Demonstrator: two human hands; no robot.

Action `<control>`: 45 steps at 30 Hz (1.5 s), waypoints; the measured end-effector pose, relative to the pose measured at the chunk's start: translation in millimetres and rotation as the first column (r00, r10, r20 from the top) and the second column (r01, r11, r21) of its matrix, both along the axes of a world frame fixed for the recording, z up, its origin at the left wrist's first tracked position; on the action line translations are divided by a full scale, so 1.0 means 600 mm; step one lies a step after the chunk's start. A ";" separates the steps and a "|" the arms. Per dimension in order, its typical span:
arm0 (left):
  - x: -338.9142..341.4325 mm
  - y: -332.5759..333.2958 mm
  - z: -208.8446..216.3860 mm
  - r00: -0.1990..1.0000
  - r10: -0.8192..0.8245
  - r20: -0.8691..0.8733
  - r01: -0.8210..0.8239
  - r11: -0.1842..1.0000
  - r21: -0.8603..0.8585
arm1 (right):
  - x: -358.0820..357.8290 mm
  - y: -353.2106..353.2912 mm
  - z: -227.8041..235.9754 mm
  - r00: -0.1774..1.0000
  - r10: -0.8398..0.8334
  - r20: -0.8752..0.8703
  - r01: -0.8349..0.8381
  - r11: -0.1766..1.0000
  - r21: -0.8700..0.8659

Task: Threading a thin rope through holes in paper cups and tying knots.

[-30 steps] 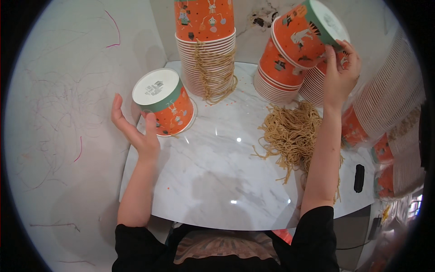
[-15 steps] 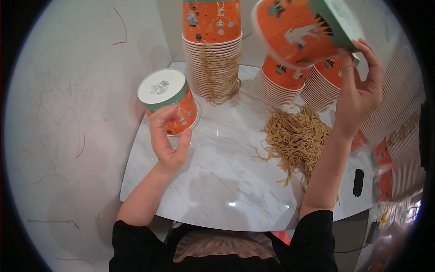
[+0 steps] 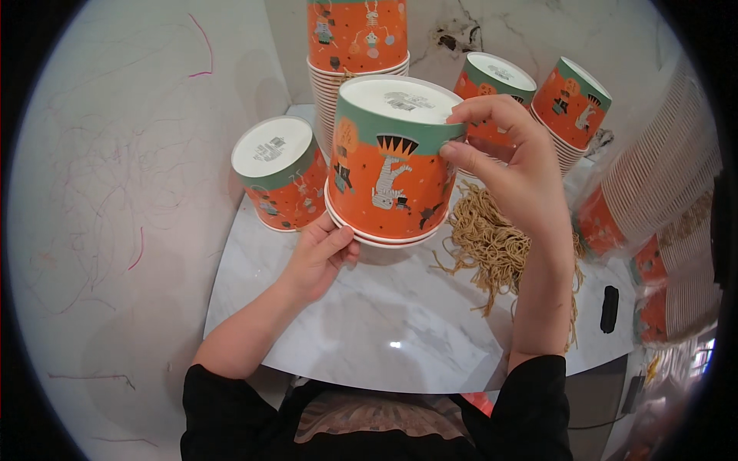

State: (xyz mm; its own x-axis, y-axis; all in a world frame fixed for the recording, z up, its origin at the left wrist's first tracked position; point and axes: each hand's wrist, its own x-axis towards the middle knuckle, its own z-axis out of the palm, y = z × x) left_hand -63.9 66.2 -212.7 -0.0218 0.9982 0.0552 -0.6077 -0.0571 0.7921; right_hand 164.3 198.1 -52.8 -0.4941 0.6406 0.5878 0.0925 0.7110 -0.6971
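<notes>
Well, we hold orange bucket (image 3: 392, 180) upside down above marble tabletop (image 3: 361, 330). Left hand (image 3: 319, 257) grips lower white rim (image 3: 384, 240), thumb outside; right hand (image 3: 513, 163) pinches base's green edge, fingers narrow. Upturned bucket (image 3: 280, 180) stands just beside, left, near wall (image 3: 154, 192). Tall stack (image 3: 357, 46) close behind held one; two shorter stacks (image 3: 567, 107) toward back right. Cord heap (image 3: 488, 246) lies beside right forearm (image 3: 542, 307). Open stretch of tabletop runs between our forearms to curved front edge (image 3: 384, 390).
</notes>
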 end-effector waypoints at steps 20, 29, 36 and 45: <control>0.000 0.007 0.004 0.996 0.088 -0.003 -0.088 0.990 -0.109 | 0.060 0.099 0.022 0.735 -0.330 -0.593 0.627 0.663 0.408; 0.002 0.008 0.024 0.984 0.126 0.122 -0.104 0.980 -0.171 | 0.061 0.155 -0.035 0.754 -0.620 -0.218 0.604 0.523 0.601; 0.006 0.011 0.025 0.996 0.085 0.031 -0.085 0.996 0.006 | 0.052 0.064 0.009 0.876 -0.465 -0.126 0.473 0.777 0.416; 0.003 0.013 0.038 0.981 0.180 0.066 -0.177 0.983 -0.051 | 0.046 -0.008 -0.025 0.592 -0.026 0.805 -0.122 0.985 0.122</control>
